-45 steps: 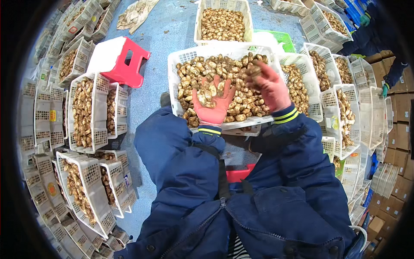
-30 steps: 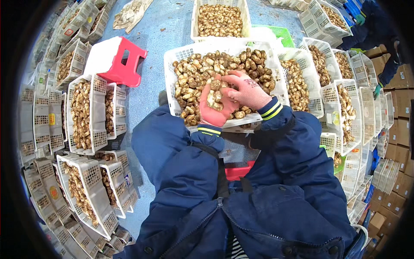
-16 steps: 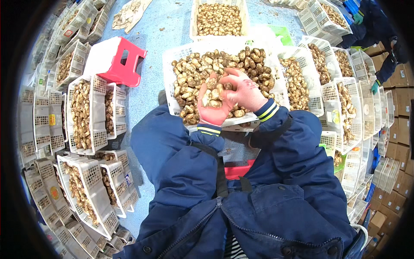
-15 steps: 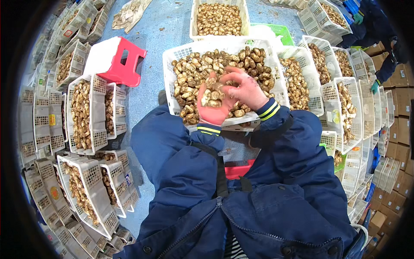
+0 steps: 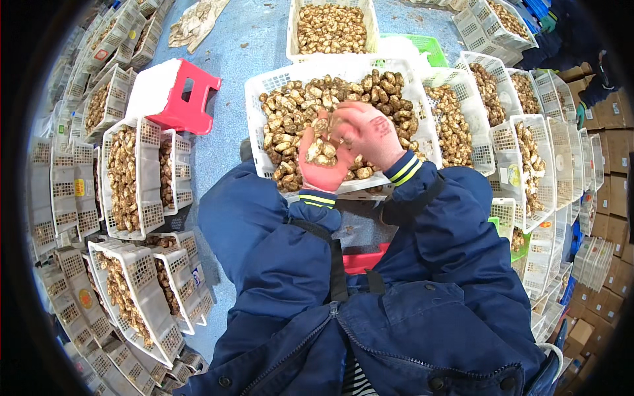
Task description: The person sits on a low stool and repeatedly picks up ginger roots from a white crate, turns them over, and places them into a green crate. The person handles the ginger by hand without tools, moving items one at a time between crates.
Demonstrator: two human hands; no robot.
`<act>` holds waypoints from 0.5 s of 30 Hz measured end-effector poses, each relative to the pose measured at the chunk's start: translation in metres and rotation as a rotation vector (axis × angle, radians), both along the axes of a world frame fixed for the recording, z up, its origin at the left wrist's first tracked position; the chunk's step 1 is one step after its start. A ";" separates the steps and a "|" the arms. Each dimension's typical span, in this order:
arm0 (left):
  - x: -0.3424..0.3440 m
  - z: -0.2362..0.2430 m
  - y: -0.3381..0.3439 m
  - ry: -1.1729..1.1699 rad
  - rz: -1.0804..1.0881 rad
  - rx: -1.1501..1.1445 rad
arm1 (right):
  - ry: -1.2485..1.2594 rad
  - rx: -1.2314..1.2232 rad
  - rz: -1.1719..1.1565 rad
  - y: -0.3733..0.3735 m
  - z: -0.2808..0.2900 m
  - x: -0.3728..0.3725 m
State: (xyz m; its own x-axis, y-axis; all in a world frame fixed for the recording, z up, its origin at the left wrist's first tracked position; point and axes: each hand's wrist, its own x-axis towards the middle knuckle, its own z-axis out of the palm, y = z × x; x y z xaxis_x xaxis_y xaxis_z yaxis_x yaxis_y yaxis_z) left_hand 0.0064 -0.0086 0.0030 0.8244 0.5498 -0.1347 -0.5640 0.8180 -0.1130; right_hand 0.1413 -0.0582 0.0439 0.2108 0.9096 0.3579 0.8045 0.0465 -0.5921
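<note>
My left hand (image 5: 325,168), in a pink glove, is palm up and cupped under several small egg-shaped pieces of produce (image 5: 321,153), brown with cream patches; their exact kind is unclear. My right hand (image 5: 371,132), gloved in the same pink, reaches over the left palm from the right. Its fingers are bent together at the pieces, and what lies between them is hidden. Both hands are above a white perforated plastic crate (image 5: 256,99) filled with more such pieces (image 5: 284,115).
Another full crate (image 5: 292,33) stands beyond, and full crates (image 5: 487,158) line the right side. Stacked crates (image 5: 150,178) fill the left, near a red-and-white stool (image 5: 181,99). A cloth (image 5: 196,25) lies on the blue floor. Cardboard boxes (image 5: 614,155) and another person's dark sleeve (image 5: 598,89) are at far right.
My right hand has turned slightly, showing more of its back, and its fingers have drawn closer together over the left palm. The pieces in my left palm have shifted. The other person's arm has moved.
</note>
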 end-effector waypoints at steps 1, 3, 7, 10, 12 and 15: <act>0.001 0.000 -0.001 -0.016 -0.007 -0.023 | 0.174 -0.062 -0.151 -0.001 0.000 0.004; 0.002 0.002 -0.001 -0.020 -0.002 -0.087 | 0.372 -0.002 -0.292 -0.005 0.002 0.020; 0.001 0.005 0.000 -0.006 0.017 -0.211 | 0.434 -0.042 -0.576 -0.036 0.022 0.081; 0.001 0.006 -0.001 -0.085 0.018 -0.126 | 0.125 -0.020 -0.740 -0.066 0.040 0.118; 0.002 0.006 -0.003 -0.066 0.012 -0.114 | -0.283 -0.286 -0.882 -0.071 0.042 0.116; 0.004 0.007 -0.004 -0.042 0.020 -0.068 | 0.228 -0.196 -0.405 -0.053 0.024 0.072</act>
State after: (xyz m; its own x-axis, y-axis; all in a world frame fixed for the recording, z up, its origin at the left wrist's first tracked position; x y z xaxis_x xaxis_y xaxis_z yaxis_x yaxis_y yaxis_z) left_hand 0.0104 -0.0127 0.0102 0.8188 0.5574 -0.1374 -0.5741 0.7961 -0.1916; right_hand 0.2138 -0.1110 0.0679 0.6135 0.7842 0.0924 0.5840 -0.3719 -0.7215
